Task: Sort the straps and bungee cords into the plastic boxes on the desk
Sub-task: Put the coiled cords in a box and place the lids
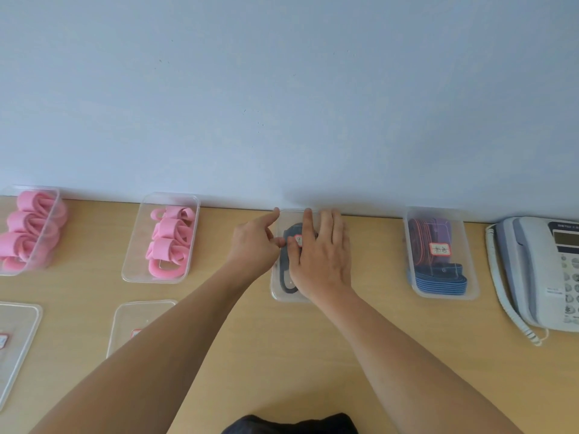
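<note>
A clear plastic box [279, 296] stands at the back middle of the desk against the wall, with a dark strap [283, 272] coiled inside and a small red-edged label [299, 240] on top. My right hand [322, 261] lies flat on top of the box with its fingers straight, pointing at the wall. My left hand [255, 245] is at the box's left edge. Its index finger stretches to the far left corner while the other fingers curl against the rim. Most of the box is hidden under my hands.
Two clear boxes, one far left [51, 214] and one left of centre [131, 261], hold pink straps. A box to the right [471, 277] holds blue and purple cords. Two flat clear lids [22, 355] [138, 314] lie at front left. A white desk phone [539, 270] sits far right.
</note>
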Available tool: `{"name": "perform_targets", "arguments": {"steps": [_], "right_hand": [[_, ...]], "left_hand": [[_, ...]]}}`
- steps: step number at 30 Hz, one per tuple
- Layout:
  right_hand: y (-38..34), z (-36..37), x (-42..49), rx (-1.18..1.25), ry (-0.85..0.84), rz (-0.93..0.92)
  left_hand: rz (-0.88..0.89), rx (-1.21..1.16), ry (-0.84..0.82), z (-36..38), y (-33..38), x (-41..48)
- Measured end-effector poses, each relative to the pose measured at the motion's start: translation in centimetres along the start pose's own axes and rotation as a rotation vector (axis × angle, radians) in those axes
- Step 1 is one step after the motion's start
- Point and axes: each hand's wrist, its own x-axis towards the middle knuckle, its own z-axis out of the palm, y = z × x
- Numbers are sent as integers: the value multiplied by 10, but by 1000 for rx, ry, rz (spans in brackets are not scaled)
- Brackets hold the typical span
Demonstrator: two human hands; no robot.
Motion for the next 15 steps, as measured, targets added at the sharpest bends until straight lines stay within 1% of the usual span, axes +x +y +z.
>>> {"name": "perform_targets", "arguments": {"steps": [3,7,9,12,15], "right_hand": [[1,6,4,27,-32,-18],[3,-3,6,33,-38,-22],[-3,-6,-9,61,-107,-6],[-10,-2,-40,40,-197,-11],[-10,8,-48,-32,-159,-15]], "left_hand": [[-26,-30,-9,-1,1,0],[-98,-143,-28,-3,4,-2],[-116,-168,-13,-3,3,-2],[-102,-121,19,1,1,-1],[-102,-140,9,1,1,-1]]}}
